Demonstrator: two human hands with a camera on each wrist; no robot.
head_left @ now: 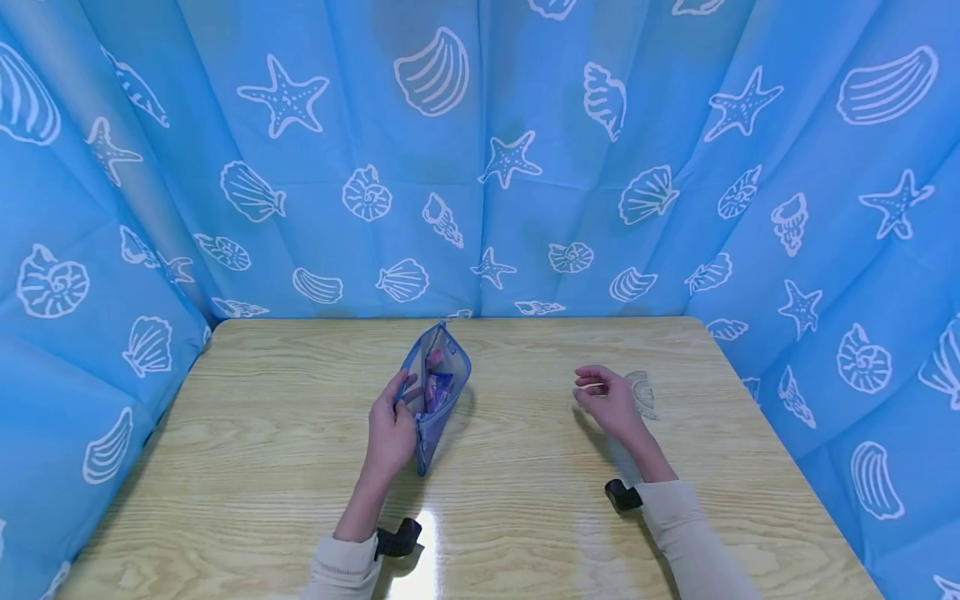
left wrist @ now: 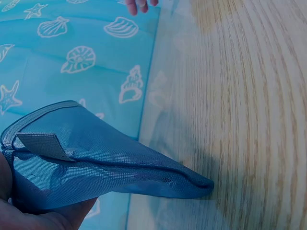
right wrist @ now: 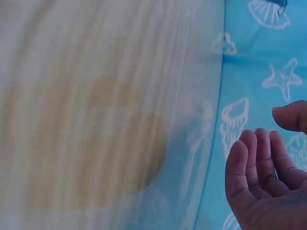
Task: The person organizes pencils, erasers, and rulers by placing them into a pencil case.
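A blue mesh zip pouch point(head_left: 454, 360) is tilted above the wooden table, its zipped mouth spread apart. My left hand point(head_left: 392, 432) grips it by the near left side, thumb and fingers on its edge. Inside lie a purple packet point(head_left: 438, 392) and a small pink item point(head_left: 434, 358), whose kinds I cannot make out. In the left wrist view the pouch point(left wrist: 96, 175) shows its mesh side and a fabric tab. My right hand point(head_left: 611, 406) hovers over the table at the right, fingers loosely bent and holding nothing. The right wrist view also shows that hand point(right wrist: 261, 191) with nothing in its palm.
A clear protractor point(head_left: 645, 395) lies on the table just right of my right hand, partly hidden by it. The wooden table point(head_left: 517, 500) ends at a blue curtain point(head_left: 525, 225) with white shells and starfish, which hangs at the back and both sides.
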